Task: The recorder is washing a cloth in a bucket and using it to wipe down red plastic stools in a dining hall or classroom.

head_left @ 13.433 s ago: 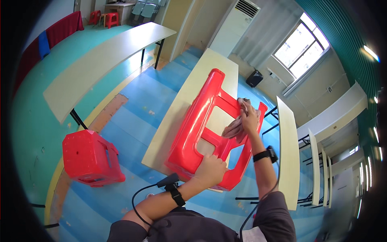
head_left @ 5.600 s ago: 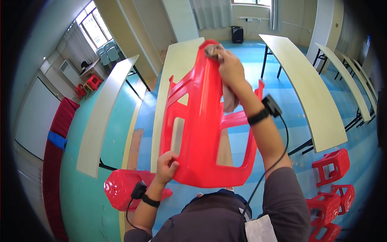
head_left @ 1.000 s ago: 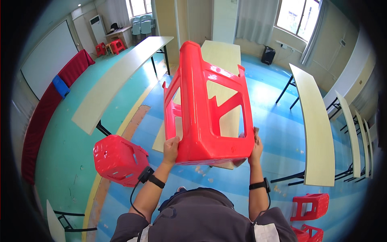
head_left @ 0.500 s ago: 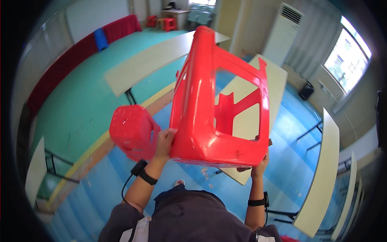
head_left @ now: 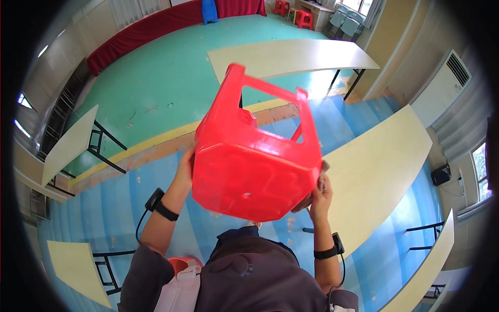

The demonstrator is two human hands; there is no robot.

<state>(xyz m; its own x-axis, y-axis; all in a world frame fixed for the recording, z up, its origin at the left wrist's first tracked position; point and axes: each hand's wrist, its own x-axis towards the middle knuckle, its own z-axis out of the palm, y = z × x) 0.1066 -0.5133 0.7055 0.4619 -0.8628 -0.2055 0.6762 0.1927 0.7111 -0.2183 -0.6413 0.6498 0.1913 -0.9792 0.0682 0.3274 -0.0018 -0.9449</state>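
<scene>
A red plastic stool (head_left: 254, 182) is held up in front of me, tilted so its seat faces me and its legs point away. On its left side, my left hand (head_left: 185, 165) grips the seat edge; the fingertips are hidden behind the plastic. My right hand (head_left: 321, 200) grips the right edge. Between that hand and the stool is a bunched brown cloth-like piece (head_left: 303, 203), partly hidden. Low on the left, a red-orange object (head_left: 183, 262) with a curved rim shows beside my left arm; its kind is not clear.
A long pale table (head_left: 384, 177) stands close on my right, another (head_left: 291, 57) ahead on the green raised floor. More tables (head_left: 73, 148) stand at the left and right edges. The yellow-edged step (head_left: 150, 136) crosses in front. Red stools (head_left: 304, 20) stand far back.
The stool has turned and tipped, so its seat now faces me. My view has swung left. The second red stool, earlier left of my left hand, is no longer there in view.
</scene>
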